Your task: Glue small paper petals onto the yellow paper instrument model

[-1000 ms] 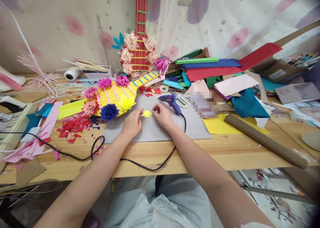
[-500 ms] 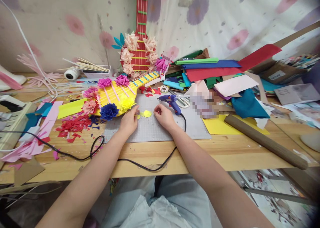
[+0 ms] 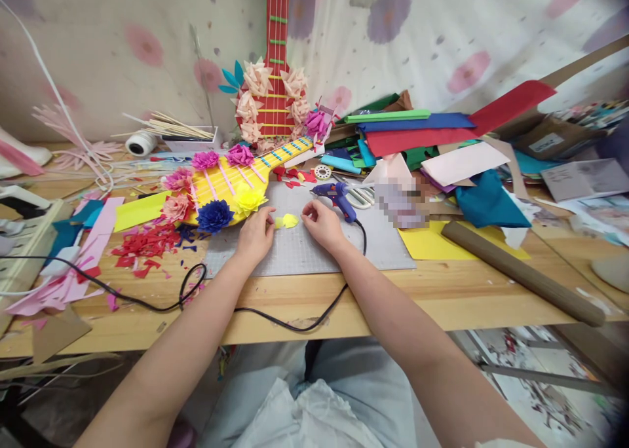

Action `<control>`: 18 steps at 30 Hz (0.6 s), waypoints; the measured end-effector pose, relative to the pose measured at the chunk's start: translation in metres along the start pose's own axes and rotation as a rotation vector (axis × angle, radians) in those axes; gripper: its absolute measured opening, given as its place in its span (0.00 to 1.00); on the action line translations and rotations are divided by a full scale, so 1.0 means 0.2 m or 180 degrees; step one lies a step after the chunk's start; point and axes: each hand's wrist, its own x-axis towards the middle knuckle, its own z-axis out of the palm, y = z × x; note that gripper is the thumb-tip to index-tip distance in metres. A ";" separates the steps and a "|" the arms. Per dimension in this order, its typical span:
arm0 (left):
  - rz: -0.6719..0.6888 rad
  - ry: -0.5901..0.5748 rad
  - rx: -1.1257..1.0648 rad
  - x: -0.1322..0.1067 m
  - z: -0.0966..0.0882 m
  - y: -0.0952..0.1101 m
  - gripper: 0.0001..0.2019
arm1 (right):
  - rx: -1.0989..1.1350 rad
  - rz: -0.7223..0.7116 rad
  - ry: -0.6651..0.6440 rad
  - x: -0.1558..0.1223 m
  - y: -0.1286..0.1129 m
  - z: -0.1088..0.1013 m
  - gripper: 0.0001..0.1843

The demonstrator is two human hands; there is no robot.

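Note:
A small yellow paper flower piece (image 3: 289, 221) lies on the grey cutting mat (image 3: 304, 255) between my two hands. My left hand (image 3: 255, 235) is curled, and its thumb and fingertips pinch the piece's left edge. My right hand (image 3: 322, 224) is curled in a pinch just right of the piece; whether anything is in its fingers is hidden. A blue hot glue gun (image 3: 335, 192) lies just behind my right hand, with its black cord (image 3: 275, 320) running off the table's front edge. The yellow paper guitar (image 3: 230, 185), decorated with paper flowers, lies to the left.
A red paper guitar (image 3: 275, 74) stands against the wall. Coloured paper sheets (image 3: 417, 130) are piled at the back right. A brown cardboard tube (image 3: 521, 274) lies at the right, and red paper scraps (image 3: 145, 245) at the left. Scissors (image 3: 361, 198) lie beside the glue gun.
My hands parted slightly from the yellow piece, then my left fingers closed back on its left edge. The piece stayed on the mat.

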 end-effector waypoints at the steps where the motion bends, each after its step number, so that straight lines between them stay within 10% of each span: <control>1: -0.0004 0.0044 -0.0150 0.00 0.01 0.00 0.17 | 0.0036 -0.0056 -0.0031 0.00 -0.01 0.00 0.02; 18: -0.0240 0.0080 -0.1508 0.04 0.10 0.01 0.22 | 0.1047 -0.0197 -0.0445 0.03 0.02 0.10 0.08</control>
